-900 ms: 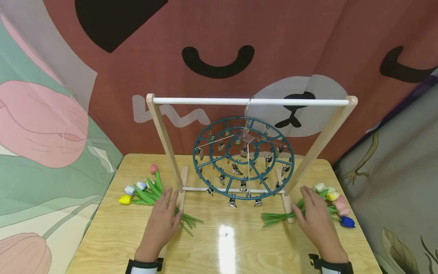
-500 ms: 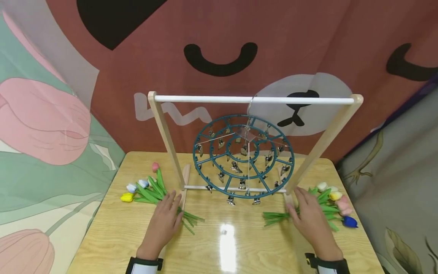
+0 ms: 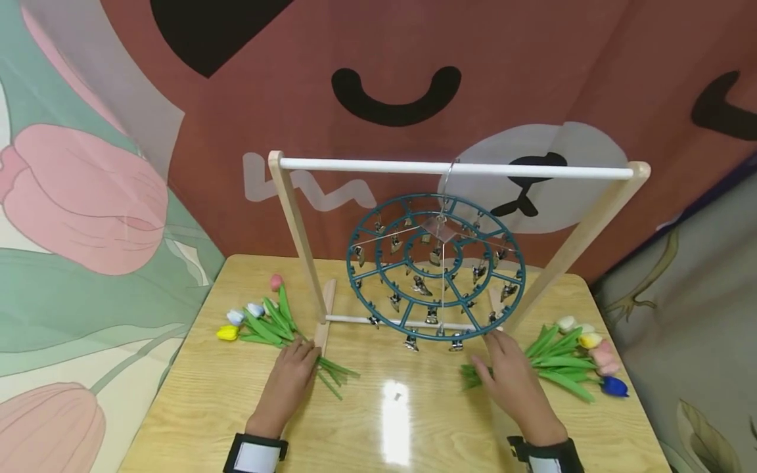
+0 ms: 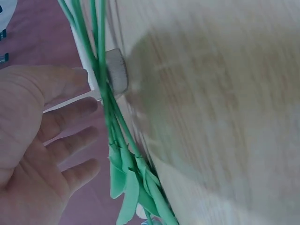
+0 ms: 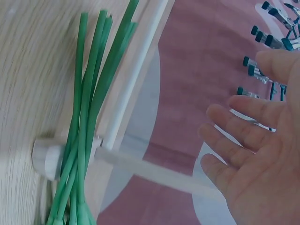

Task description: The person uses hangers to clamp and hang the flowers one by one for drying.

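Artificial tulips lie in two bunches on the table. The left tulip bunch point(image 3: 269, 322) has yellow, pale blue and pink heads. My left hand point(image 3: 288, 374) is over its stems; in the left wrist view, the fingertips point(image 4: 82, 136) point at the green stems point(image 4: 104, 89) with nothing between thumb and fingers. White, yellow, pink and dark blue heads top the right tulip bunch point(image 3: 564, 358). My right hand point(image 3: 513, 384) hovers over those stems, close to the stand's right foot. The right wrist view shows its fingers point(image 5: 229, 140) spread and relaxed, apart from the stems point(image 5: 86, 93).
A wooden stand point(image 3: 298, 230) with a white top rod point(image 3: 367, 165) rises between the bunches. From the rod hangs a round teal clip hanger point(image 3: 378, 315) with several metal clips point(image 3: 432, 315). A printed curtain point(image 3: 378, 39) covers the wall behind the table point(image 3: 349, 433).
My right hand has moved left and inward, toward the stem ends. My left hand has come down closer to the left stems. The head view has shifted slightly; both bunches stay put.
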Tool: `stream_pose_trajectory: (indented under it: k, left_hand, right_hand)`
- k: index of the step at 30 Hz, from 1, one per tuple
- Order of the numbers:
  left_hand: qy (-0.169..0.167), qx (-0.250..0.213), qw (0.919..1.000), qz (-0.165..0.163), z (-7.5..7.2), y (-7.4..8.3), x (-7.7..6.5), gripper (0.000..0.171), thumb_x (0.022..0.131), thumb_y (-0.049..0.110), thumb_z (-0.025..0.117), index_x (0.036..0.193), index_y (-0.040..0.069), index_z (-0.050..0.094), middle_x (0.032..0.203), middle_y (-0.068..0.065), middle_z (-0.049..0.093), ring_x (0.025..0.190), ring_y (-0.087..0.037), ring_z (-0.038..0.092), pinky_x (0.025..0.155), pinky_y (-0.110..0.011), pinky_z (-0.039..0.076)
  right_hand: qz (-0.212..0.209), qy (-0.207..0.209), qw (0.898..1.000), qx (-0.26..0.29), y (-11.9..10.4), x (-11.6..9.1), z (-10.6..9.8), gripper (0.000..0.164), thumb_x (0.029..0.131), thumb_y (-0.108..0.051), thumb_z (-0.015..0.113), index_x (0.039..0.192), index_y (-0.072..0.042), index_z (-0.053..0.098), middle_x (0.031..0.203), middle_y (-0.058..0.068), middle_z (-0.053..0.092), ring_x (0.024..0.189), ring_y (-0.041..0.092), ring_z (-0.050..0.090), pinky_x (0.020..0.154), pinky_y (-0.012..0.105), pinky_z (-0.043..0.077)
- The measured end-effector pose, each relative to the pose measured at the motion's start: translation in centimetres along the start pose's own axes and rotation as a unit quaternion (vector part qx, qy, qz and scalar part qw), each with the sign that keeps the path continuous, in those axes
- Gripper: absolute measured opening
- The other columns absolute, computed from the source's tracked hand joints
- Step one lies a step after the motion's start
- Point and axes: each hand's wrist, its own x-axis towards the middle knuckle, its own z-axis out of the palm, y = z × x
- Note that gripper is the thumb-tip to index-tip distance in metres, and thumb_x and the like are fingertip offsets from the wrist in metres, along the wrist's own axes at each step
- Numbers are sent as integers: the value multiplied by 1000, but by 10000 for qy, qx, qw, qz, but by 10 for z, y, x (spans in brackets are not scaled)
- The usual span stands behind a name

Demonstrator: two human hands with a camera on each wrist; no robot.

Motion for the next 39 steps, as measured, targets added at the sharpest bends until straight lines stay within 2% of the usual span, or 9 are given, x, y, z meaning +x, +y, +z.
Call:
stream_pose_trajectory:
  k: [9,13,21,26,31,33,35,37,39]
  left_hand:
    - [386,188,9983,392,12,-7,3,33,75,-9,85,105,1,76,109,-16,74,108,-37,67,94,-54,59]
    - [429,135,9979,456,15,-11,6,32,76,-12,82,104,2,76,103,-13,72,101,-33,66,89,-50,59]
    - [401,158,9977,518,20,-17,7,33,75,-11,81,105,2,75,103,-14,69,99,-32,65,83,-47,60]
    - [450,289,9969,571,21,-21,7,33,76,-12,79,106,1,72,102,-14,67,94,-31,64,80,-45,59]
    - [515,363,9955,712,19,-23,7,29,76,-9,79,101,4,75,99,-11,67,95,-30,63,82,-45,58]
    - [546,409,9946,785,19,-23,7,28,76,-8,79,100,5,75,98,-10,67,97,-30,63,85,-47,58]
    - [574,433,9937,862,19,-24,7,27,76,-6,79,99,7,76,96,-9,67,98,-30,63,89,-48,57]
    - [593,420,9929,946,19,-24,8,26,76,-6,78,99,8,76,96,-8,66,97,-30,63,94,-50,57]
    - [618,388,9918,1050,18,-24,9,26,76,-5,78,99,8,77,96,-7,64,96,-29,62,98,-51,56]
  right_hand:
    - [-259,-16,9996,53,-10,9,14,58,92,-22,79,136,10,59,130,28,62,119,44,60,95,58,59]
    - [-282,-129,9995,57,-18,12,21,54,94,-24,77,134,8,61,119,29,66,106,40,66,81,51,63]
    - [-290,-613,9977,88,-37,18,34,51,98,-27,73,128,13,63,141,29,59,131,46,57,114,59,47]
    - [-719,-524,9960,83,-46,21,44,59,96,-25,75,139,11,57,140,27,62,126,43,61,112,55,49]
    - [-937,-626,9935,139,-56,22,49,65,97,-26,73,149,-1,44,136,27,62,84,29,72,87,48,63]
    - [-981,-758,9920,235,-61,22,50,57,98,-26,72,144,-3,49,128,25,67,61,17,62,68,39,61]
    - [-990,-930,9901,350,-66,23,51,52,99,-26,71,141,-2,52,126,26,67,53,12,53,55,32,53]
    - [-1034,-1021,9885,426,-72,24,54,51,100,-26,70,139,2,55,127,26,66,66,17,64,59,32,57]
    - [-1104,-1030,9869,560,-78,25,57,51,100,-27,69,138,4,58,132,29,63,91,29,71,76,40,64]
